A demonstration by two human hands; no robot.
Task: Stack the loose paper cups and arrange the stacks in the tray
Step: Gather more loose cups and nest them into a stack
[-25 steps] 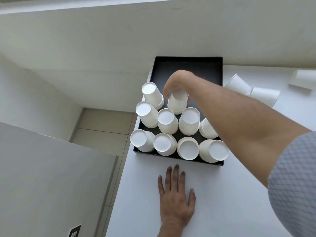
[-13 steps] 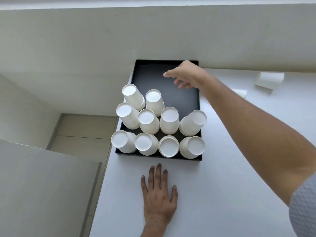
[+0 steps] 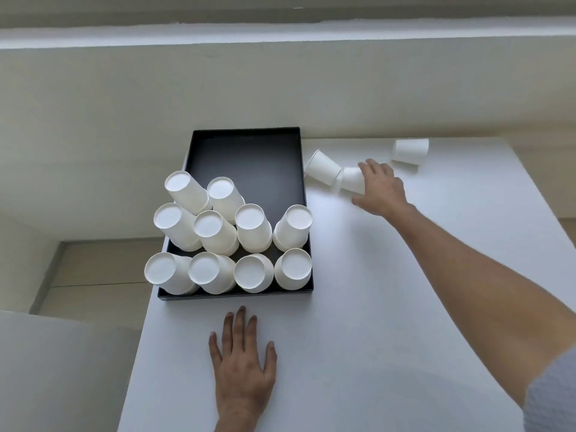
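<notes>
On the white counter [image 3: 358, 307], ten upside-down stacks of white paper cups [image 3: 249, 227] fill the near half of the shallow black rectangular tray [image 3: 246, 157]. The right hand [image 3: 378, 190] reaches to about two o'clock from the tray, its fingers spread wide and laid over a loose white paper cup on its side [image 3: 352, 180], which touches another tipped cup [image 3: 322, 166] just beside the tray's right wall; a third loose cup [image 3: 410, 151] lies farther toward two o'clock. The left hand [image 3: 243, 366] rests flat, fingers spread, at six o'clock from the tray.
</notes>
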